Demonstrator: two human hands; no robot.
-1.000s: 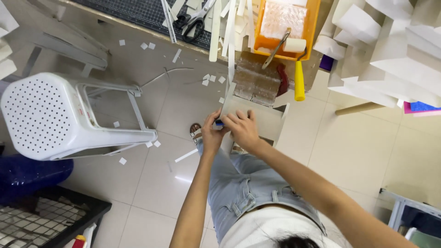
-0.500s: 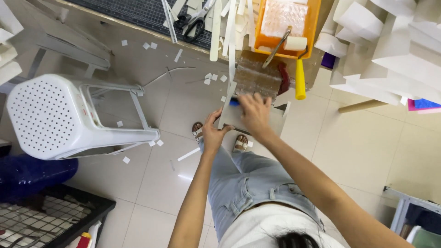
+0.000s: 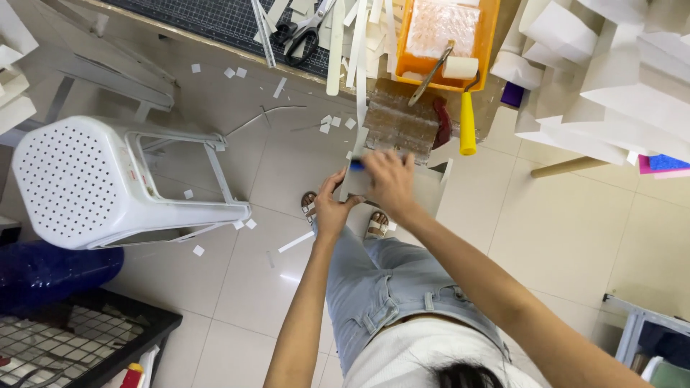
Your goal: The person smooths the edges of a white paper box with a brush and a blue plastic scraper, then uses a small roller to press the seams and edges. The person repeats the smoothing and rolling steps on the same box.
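At the far left a white perforated plastic stool [image 3: 108,183] is lying tipped on its side on the tiled floor [image 3: 568,237], with small white offcuts [image 3: 198,250] scattered around it. Above it, along the top of the view, a dark cutting mat [image 3: 208,21] is sitting on the desk [image 3: 180,34], with black scissors [image 3: 305,29] and long white strips [image 3: 336,43] resting on it.

Near the middle, the left hand [image 3: 332,208] is closing its fingers on the lower left edge of a pale flat panel [image 3: 431,188], steadying it from the side. The right hand [image 3: 388,179] is lying palm-down on top of the same panel, pressing a small blue tool [image 3: 357,164] against its surface; only a sliver of the tool is showing past the fingers, so its kind is unclear. The panel is thus sitting directly under the right hand and just beside the left, above the person's sandalled feet.

Judging by the layout, the work is looking mid-way: plenty of strips are already cut, and the panel is being worked rather than set aside.

Further right, an orange paint tray [image 3: 445,43] is holding a yellow-handled roller [image 3: 466,100], with a crinkled clear sheet [image 3: 399,122] just below it. At the far right, white folded paper shapes [image 3: 611,79] are piling up.
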